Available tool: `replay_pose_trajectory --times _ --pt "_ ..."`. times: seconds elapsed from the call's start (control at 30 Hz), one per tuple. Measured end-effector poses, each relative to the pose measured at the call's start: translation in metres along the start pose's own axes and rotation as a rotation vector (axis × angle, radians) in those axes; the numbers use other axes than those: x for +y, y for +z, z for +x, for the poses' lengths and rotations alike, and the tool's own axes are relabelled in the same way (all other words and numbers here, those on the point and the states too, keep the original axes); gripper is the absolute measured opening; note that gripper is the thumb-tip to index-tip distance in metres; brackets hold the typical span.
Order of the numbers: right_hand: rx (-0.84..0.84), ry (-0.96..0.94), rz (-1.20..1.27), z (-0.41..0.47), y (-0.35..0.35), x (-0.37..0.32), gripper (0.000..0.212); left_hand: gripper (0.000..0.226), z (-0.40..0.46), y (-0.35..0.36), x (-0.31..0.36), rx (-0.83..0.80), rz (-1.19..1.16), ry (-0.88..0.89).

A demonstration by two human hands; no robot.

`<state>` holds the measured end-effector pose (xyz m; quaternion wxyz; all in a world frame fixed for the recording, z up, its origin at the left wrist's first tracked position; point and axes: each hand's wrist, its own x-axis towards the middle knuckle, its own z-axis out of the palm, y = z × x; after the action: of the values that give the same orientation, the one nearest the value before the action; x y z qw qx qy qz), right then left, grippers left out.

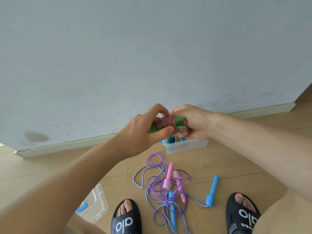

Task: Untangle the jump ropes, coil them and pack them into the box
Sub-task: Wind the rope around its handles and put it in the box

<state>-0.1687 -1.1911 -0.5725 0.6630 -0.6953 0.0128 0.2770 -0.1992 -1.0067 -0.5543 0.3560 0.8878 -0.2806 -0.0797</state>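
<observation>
Head view, one entry. Left hand (145,132): fingers curled round the pink rope coil (164,124), thumb pressed on the wraps, apparently so they cannot spring loose. Right hand (190,123): fingers pinching the rope's tail beside the two green handles (180,123), likely to finish the coil. Bundle held above the clear box (185,146), which stands on the floor (50,166) near the wall edge and already holds coiled ropes. Purple rope with pink handles (168,181) and striped rope with blue handles (211,191): tangled together between the feet. Box lid (96,203): left of the sandals (125,217).
</observation>
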Motion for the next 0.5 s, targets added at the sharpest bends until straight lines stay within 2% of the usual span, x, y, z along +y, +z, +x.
replay_pose_trajectory --times 0.1,0.2,0.4,0.5 --pt "0.051 0.036 -0.032 0.003 0.002 0.007 0.028 0.033 0.0 -0.002 0.006 0.008 0.004 0.06" --pt "0.059 0.062 -0.019 0.004 0.002 0.009 0.029 0.025 0.002 -0.004 0.008 -0.014 0.04 0.078" --pt "0.002 0.106 -0.015 -0.002 0.006 0.003 0.037 0.027 0.001 -0.009 0.003 0.032 0.092 0.121" --pt "0.014 0.13 -0.046 -0.004 0.005 0.0 0.029 0.023 0.002 -0.01 0.003 0.066 0.009 0.079"
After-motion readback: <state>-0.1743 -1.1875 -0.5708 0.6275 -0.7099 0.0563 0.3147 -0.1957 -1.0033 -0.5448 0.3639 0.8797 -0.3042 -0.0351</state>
